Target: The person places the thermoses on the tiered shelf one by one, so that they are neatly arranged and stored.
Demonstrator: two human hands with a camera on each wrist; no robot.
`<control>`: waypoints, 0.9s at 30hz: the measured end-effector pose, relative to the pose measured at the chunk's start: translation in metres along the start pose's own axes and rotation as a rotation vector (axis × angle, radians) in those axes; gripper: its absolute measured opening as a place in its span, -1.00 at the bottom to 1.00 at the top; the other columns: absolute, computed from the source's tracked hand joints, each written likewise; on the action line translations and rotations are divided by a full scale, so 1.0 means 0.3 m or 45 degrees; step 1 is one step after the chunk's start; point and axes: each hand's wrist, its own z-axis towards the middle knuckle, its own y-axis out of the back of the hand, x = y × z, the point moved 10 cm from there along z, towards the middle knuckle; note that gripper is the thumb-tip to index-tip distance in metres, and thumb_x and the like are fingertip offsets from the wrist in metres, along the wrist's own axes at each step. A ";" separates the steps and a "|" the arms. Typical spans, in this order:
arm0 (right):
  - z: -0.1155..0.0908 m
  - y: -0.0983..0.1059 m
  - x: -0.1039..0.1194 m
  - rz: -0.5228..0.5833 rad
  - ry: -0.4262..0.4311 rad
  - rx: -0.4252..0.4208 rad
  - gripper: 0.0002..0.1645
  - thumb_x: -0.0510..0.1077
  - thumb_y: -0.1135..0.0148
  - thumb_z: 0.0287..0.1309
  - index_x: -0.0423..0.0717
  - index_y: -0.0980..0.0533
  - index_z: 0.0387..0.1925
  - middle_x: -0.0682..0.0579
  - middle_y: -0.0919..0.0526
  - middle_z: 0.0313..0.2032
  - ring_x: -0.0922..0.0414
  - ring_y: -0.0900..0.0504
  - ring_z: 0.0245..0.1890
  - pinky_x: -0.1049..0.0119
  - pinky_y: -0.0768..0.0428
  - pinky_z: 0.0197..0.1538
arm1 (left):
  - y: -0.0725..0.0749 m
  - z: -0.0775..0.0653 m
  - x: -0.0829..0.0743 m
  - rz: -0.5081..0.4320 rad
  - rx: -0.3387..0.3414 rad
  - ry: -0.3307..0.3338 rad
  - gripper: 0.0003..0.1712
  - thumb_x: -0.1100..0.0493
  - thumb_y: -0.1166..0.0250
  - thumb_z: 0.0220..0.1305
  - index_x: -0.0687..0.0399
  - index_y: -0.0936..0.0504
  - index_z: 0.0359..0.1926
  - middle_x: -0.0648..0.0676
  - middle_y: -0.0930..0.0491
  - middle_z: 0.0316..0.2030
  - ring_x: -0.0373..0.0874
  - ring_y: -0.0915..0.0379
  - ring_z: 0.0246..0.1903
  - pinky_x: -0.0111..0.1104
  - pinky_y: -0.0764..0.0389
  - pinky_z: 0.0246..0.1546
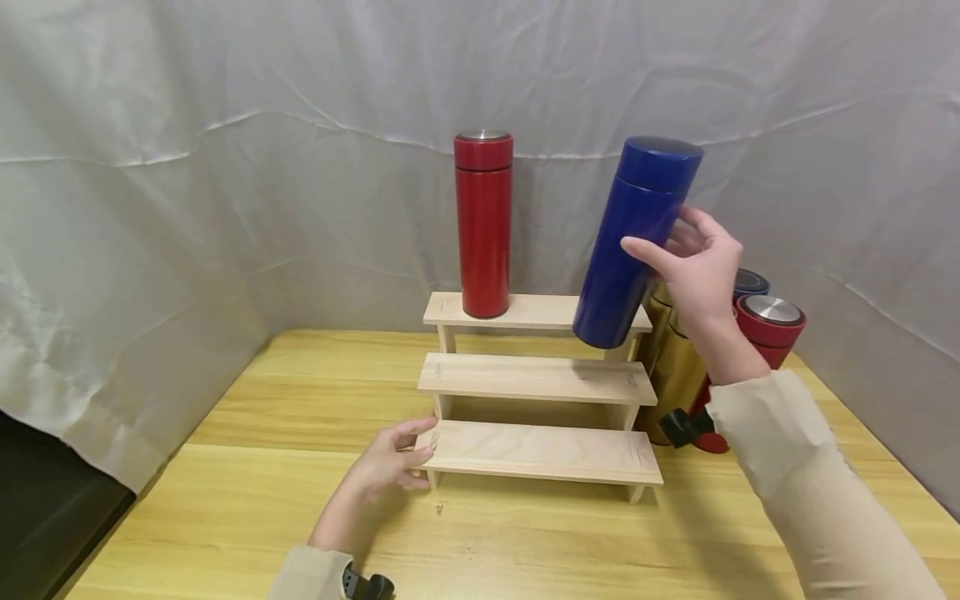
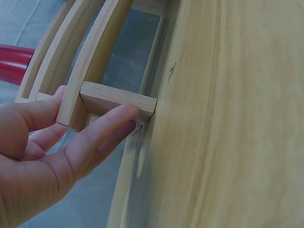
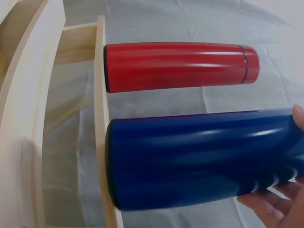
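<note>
Plain blue flask [image 1: 626, 246], plain red flask [image 1: 483, 237], pale stand [image 1: 536, 379], yellow grained tabletop [image 1: 232, 500]

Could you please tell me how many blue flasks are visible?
2: a blue flask held in the right hand, and a second blue flask, partly hidden behind a red flask; more may be hidden.

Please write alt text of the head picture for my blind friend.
A right hand holds a tilted blue bottle by a three-step wooden stand, an upright red bottle on its top step; a left hand touches the bottom step, more bottles stand at right.
</note>
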 end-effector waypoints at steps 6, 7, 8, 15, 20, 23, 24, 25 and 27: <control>-0.058 -0.096 0.105 -0.059 -0.033 -0.030 -0.22 -0.11 -0.52 -0.36 0.03 -0.45 0.06 -0.06 -0.56 -0.06 0.05 -0.56 -0.13 0.34 -0.65 -0.30 | 0.000 0.000 0.001 0.000 -0.004 -0.001 -0.44 0.39 -0.10 0.20 0.40 -0.19 0.22 0.45 -0.30 -0.03 0.04 -0.49 -0.28 -0.08 -0.62 -0.32; -0.071 -0.110 0.127 -0.071 -0.037 -0.039 -0.22 -0.10 -0.52 -0.36 0.01 -0.46 0.05 -0.07 -0.56 -0.06 0.06 -0.56 -0.13 0.35 -0.64 -0.31 | 0.000 0.000 0.001 -0.001 -0.004 0.000 -0.44 0.39 -0.10 0.20 0.40 -0.19 0.22 0.45 -0.30 -0.03 0.05 -0.49 -0.28 -0.08 -0.62 -0.32; -0.070 -0.118 0.130 -0.043 -0.037 -0.043 -0.21 -0.11 -0.54 -0.40 0.00 -0.47 0.04 -0.06 -0.57 -0.07 0.07 -0.57 -0.15 0.36 -0.64 -0.32 | -0.001 -0.001 0.002 0.000 -0.004 -0.001 -0.44 0.39 -0.10 0.20 0.40 -0.19 0.22 0.46 -0.30 -0.02 0.05 -0.48 -0.27 -0.08 -0.62 -0.32; -0.079 -0.159 0.165 -0.035 -0.035 -0.028 -0.21 -0.16 -0.51 -0.33 -0.08 -0.44 0.08 -0.11 -0.54 -0.03 0.08 -0.55 -0.12 0.29 -0.60 -0.13 | -0.002 -0.004 0.002 -0.005 -0.009 0.004 -0.44 0.39 -0.11 0.20 0.40 -0.19 0.22 0.50 -0.22 0.05 0.06 -0.47 -0.25 -0.08 -0.62 -0.32; -0.064 -0.178 0.166 -0.063 -0.046 -0.024 -0.21 -0.17 -0.49 -0.29 -0.08 -0.41 0.11 -0.12 -0.52 0.00 0.08 -0.52 -0.08 0.27 -0.57 -0.06 | -0.001 -0.002 0.001 -0.002 -0.003 0.001 -0.44 0.39 -0.10 0.20 0.40 -0.18 0.22 0.52 -0.15 0.11 0.02 -0.46 -0.23 -0.08 -0.62 -0.31; -0.061 -0.199 0.176 -0.063 -0.028 0.000 -0.22 -0.21 -0.47 -0.26 -0.11 -0.41 0.12 -0.14 -0.50 0.01 0.08 -0.53 -0.09 0.27 -0.58 -0.07 | -0.001 -0.002 0.001 0.000 0.000 -0.001 -0.44 0.40 -0.10 0.20 0.40 -0.18 0.22 0.51 -0.15 0.11 0.00 -0.45 -0.23 -0.08 -0.62 -0.31; -0.059 -0.205 0.177 -0.064 -0.029 0.012 -0.22 -0.21 -0.47 -0.26 -0.11 -0.40 0.12 -0.14 -0.50 0.01 0.08 -0.53 -0.09 0.27 -0.58 -0.07 | -0.001 -0.002 0.000 0.001 0.000 -0.001 -0.44 0.40 -0.10 0.20 0.40 -0.18 0.22 0.51 -0.15 0.11 0.00 -0.45 -0.23 -0.08 -0.62 -0.31; -0.056 -0.211 0.178 -0.073 -0.025 0.026 -0.22 -0.22 -0.46 -0.25 -0.11 -0.39 0.13 -0.15 -0.49 0.02 0.09 -0.53 -0.10 0.28 -0.57 -0.07 | -0.001 -0.003 0.001 0.002 0.000 0.000 -0.44 0.41 -0.10 0.20 0.40 -0.19 0.22 0.51 -0.16 0.11 0.01 -0.45 -0.23 -0.08 -0.62 -0.31; -0.049 -0.225 0.178 -0.101 -0.018 0.053 -0.22 -0.24 -0.45 -0.24 -0.12 -0.38 0.14 -0.16 -0.49 0.02 0.09 -0.54 -0.12 0.28 -0.57 -0.06 | -0.001 -0.003 0.002 0.003 -0.002 0.001 -0.44 0.41 -0.10 0.19 0.39 -0.19 0.22 0.51 -0.17 0.10 0.01 -0.45 -0.23 -0.08 -0.62 -0.31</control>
